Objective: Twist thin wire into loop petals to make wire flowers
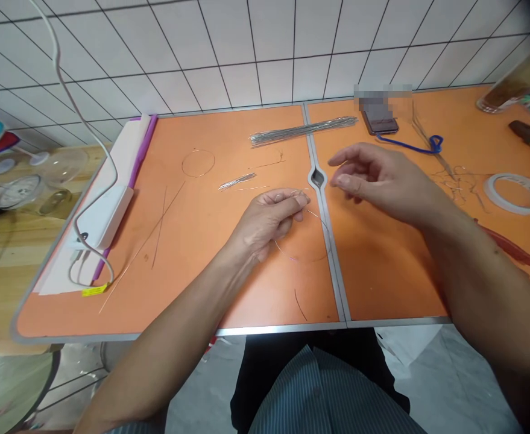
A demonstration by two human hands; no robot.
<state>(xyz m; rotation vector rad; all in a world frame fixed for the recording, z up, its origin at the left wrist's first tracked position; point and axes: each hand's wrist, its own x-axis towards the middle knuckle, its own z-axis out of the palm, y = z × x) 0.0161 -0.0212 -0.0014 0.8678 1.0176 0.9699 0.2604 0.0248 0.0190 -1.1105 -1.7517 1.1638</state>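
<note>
My left hand (pixel 271 222) is closed in a pinch on a thin wire (pixel 293 259), which curves in a loop below the fingertips. To its right, over the metal table seam, my right hand (pixel 377 178) hovers with fingers apart and nothing in them. Just beyond the left hand lies a small bundle of short wires (pixel 237 181). A long bundle of silvery wires (pixel 303 131) rests farther back across the seam. A wire ring (pixel 196 176) and loose straight wires (pixel 142 244) lie on the left of the orange table (pixel 192 259). One short dark wire (pixel 300 304) sits near the front edge.
On the left are a white box with a cable (pixel 115 211) and a purple-edged folder (pixel 141 150). At right lie a phone (pixel 379 117), a blue cord (pixel 404 146), tangled wire (pixel 459 184), a white tape roll (pixel 491 193) and a red-handled tool (pixel 511 244). Tiled wall stands behind.
</note>
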